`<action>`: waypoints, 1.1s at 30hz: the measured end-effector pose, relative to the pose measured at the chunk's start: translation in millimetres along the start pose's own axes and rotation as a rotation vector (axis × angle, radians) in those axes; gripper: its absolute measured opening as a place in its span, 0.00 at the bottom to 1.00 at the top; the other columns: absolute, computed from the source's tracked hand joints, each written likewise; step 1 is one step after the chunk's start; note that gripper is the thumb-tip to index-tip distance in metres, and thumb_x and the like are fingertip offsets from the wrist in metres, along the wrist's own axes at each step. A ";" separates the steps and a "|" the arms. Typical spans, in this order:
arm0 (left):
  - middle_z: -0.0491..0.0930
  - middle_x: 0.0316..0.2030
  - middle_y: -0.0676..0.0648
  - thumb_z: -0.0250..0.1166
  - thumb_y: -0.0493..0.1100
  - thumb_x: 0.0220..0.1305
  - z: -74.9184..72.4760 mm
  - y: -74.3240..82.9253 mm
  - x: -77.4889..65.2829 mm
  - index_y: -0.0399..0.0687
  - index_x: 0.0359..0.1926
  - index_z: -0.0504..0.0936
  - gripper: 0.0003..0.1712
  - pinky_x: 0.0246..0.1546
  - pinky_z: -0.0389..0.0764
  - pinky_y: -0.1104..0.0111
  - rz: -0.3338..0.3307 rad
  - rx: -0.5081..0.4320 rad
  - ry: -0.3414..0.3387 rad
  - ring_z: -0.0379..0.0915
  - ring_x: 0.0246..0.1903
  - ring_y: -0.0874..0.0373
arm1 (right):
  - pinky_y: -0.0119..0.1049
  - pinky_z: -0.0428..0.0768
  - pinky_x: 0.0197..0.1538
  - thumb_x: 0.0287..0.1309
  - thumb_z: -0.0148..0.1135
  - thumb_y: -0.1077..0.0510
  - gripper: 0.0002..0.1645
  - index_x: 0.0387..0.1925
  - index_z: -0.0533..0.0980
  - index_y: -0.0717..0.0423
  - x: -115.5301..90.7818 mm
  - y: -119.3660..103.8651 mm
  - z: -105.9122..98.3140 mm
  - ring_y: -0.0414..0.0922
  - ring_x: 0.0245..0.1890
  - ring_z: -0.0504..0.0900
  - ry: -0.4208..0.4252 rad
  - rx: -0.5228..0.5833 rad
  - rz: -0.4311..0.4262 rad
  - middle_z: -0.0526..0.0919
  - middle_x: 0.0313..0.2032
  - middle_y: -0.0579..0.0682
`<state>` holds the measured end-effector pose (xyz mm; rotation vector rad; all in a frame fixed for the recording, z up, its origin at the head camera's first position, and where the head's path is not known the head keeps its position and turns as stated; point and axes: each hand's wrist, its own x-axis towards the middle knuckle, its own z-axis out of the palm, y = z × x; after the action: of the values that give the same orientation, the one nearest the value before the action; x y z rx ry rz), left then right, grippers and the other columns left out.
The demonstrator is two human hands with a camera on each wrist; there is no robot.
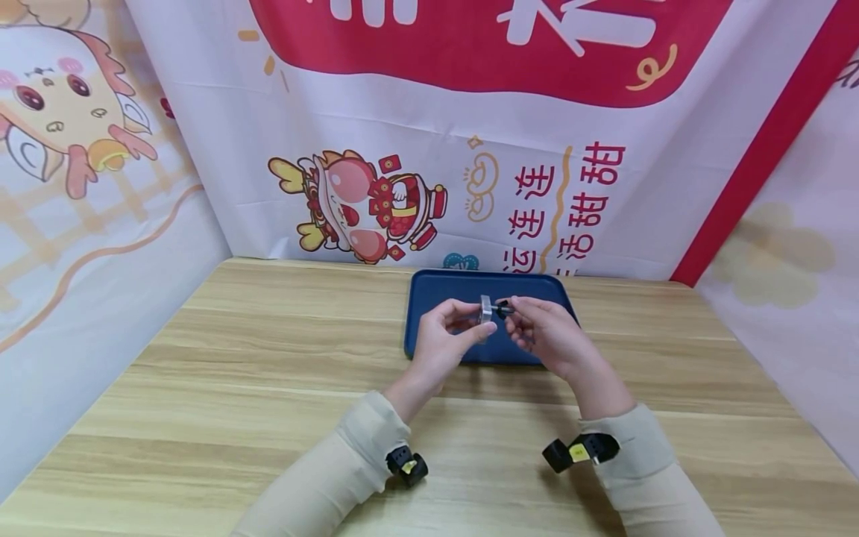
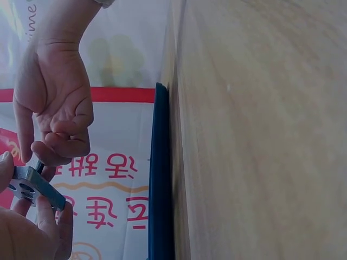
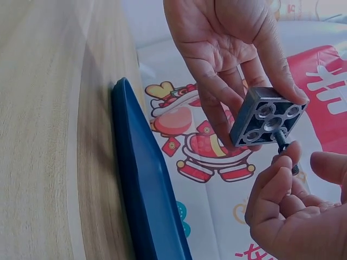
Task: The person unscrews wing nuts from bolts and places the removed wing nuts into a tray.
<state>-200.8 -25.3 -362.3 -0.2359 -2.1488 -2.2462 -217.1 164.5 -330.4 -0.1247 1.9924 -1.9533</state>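
The left grip [image 1: 441, 341] holds the metal block [image 3: 269, 117]; the right grip [image 1: 552, 335] curls around the screw [image 3: 281, 138]. Its tip is at 1 hole, but insertion seems unfinished: much shaft shows.

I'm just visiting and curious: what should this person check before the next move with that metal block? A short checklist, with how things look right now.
1. Block held steady: ok; the left hand grips it by its edges.
2. Screw in hand: ok; the curled fingers of the right hand hold it.
3. Right thumb on the screw: not ok; it stands apart in the right wrist view.
4. Screw seated in the block: cannot tell; its tip meets the holed face, but any depth is hidden.
5. Tray below to catch a drop: ok, it seems; it lies on the table beneath the hands.
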 end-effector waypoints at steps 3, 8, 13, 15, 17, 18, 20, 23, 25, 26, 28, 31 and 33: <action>0.85 0.49 0.46 0.73 0.42 0.59 0.1 -0.3 0.0 0.48 0.50 0.82 0.18 0.46 0.86 0.66 0.009 0.007 0.000 0.78 0.48 0.52 | 0.27 0.76 0.38 0.77 0.45 0.46 0.27 0.64 0.69 0.60 0.0 0.7 -0.2 0.37 0.31 0.75 0.000 0.008 0.002 0.78 0.28 0.41; 0.85 0.48 0.46 0.73 0.42 0.59 0.8 -0.7 0.0 0.48 0.50 0.82 0.18 0.46 0.86 0.66 0.027 0.026 -0.002 0.79 0.49 0.51 | 0.28 0.77 0.41 0.75 0.48 0.43 0.26 0.61 0.71 0.57 0.1 2.4 -0.4 0.38 0.32 0.76 0.006 0.032 0.006 0.79 0.29 0.41; 0.85 0.49 0.46 0.73 0.42 0.59 1.7 0.0 -0.9 0.48 0.50 0.83 0.17 0.46 0.86 0.66 0.044 0.041 -0.010 0.80 0.50 0.51 | 0.27 0.80 0.45 0.74 0.50 0.43 0.24 0.58 0.73 0.55 0.4 3.5 -0.2 0.38 0.34 0.78 0.021 0.080 0.027 0.79 0.30 0.42; 0.85 0.49 0.47 0.74 0.42 0.58 1.9 0.4 -1.3 0.48 0.49 0.83 0.18 0.46 0.86 0.66 0.047 0.043 -0.013 0.80 0.50 0.51 | 0.27 0.81 0.46 0.74 0.50 0.43 0.22 0.56 0.73 0.54 0.7 3.8 -0.2 0.37 0.35 0.79 0.029 0.097 0.035 0.79 0.30 0.42; 0.85 0.49 0.47 0.74 0.42 0.58 2.0 0.3 -1.4 0.48 0.50 0.83 0.18 0.46 0.86 0.66 0.050 0.045 -0.014 0.80 0.50 0.51 | 0.27 0.82 0.46 0.74 0.50 0.44 0.20 0.54 0.74 0.53 0.8 3.9 0.2 0.37 0.35 0.80 0.035 0.114 0.040 0.79 0.30 0.42; 0.85 0.49 0.47 0.74 0.42 0.58 2.0 0.0 -1.3 0.48 0.50 0.83 0.18 0.46 0.86 0.66 0.052 0.046 -0.013 0.80 0.50 0.52 | 0.27 0.82 0.47 0.74 0.50 0.45 0.19 0.53 0.75 0.52 0.9 4.0 0.4 0.37 0.35 0.80 0.036 0.121 0.042 0.80 0.30 0.42; 0.85 0.49 0.46 0.73 0.42 0.59 1.8 -0.3 -1.3 0.47 0.50 0.82 0.18 0.47 0.86 0.66 0.056 0.045 -0.012 0.79 0.50 0.51 | 0.27 0.83 0.47 0.74 0.50 0.46 0.16 0.50 0.76 0.51 0.9 4.0 0.8 0.37 0.34 0.81 0.037 0.137 0.044 0.80 0.29 0.42; 0.85 0.50 0.46 0.73 0.42 0.59 1.4 -0.6 -1.4 0.47 0.50 0.82 0.18 0.46 0.86 0.66 0.058 0.040 -0.011 0.79 0.50 0.51 | 0.26 0.83 0.46 0.75 0.51 0.48 0.14 0.47 0.78 0.50 0.8 3.6 1.4 0.37 0.35 0.82 0.035 0.155 0.039 0.82 0.30 0.43; 0.85 0.49 0.46 0.73 0.42 0.59 0.9 -0.2 -1.4 0.47 0.50 0.82 0.17 0.46 0.86 0.65 0.055 0.036 -0.011 0.79 0.50 0.51 | 0.26 0.83 0.48 0.74 0.52 0.50 0.13 0.45 0.79 0.50 0.8 3.5 1.6 0.37 0.36 0.82 0.031 0.164 0.029 0.83 0.31 0.43; 0.85 0.49 0.45 0.73 0.42 0.59 0.6 -0.1 -1.3 0.47 0.50 0.82 0.17 0.46 0.86 0.65 0.052 0.033 -0.010 0.79 0.50 0.51 | 0.26 0.83 0.49 0.74 0.53 0.50 0.12 0.45 0.80 0.50 1.0 3.5 1.6 0.37 0.37 0.83 0.029 0.167 0.022 0.84 0.32 0.43; 0.85 0.49 0.46 0.73 0.42 0.60 0.3 0.2 -1.0 0.47 0.50 0.82 0.17 0.46 0.86 0.66 0.044 0.029 -0.008 0.79 0.50 0.51 | 0.27 0.83 0.51 0.72 0.55 0.51 0.12 0.45 0.81 0.51 1.5 3.6 1.5 0.37 0.38 0.83 0.026 0.174 0.010 0.84 0.34 0.43; 0.85 0.49 0.45 0.72 0.42 0.60 0.1 -0.3 -0.5 0.47 0.50 0.82 0.17 0.46 0.86 0.66 0.040 0.021 -0.005 0.79 0.50 0.51 | 0.27 0.83 0.52 0.71 0.58 0.52 0.10 0.43 0.83 0.50 2.4 3.9 1.7 0.37 0.38 0.83 0.023 0.192 -0.002 0.85 0.35 0.44; 0.85 0.49 0.45 0.72 0.42 0.60 0.1 -0.5 -0.3 0.47 0.50 0.82 0.18 0.46 0.86 0.66 0.037 0.018 -0.004 0.79 0.50 0.50 | 0.27 0.83 0.52 0.70 0.59 0.53 0.10 0.44 0.83 0.51 3.0 4.0 1.7 0.37 0.38 0.83 0.028 0.199 -0.006 0.86 0.35 0.44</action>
<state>-200.6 -25.2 -362.9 -0.2779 -2.1469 -2.2076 -218.7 162.2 -334.9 -0.0543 1.8028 -2.1542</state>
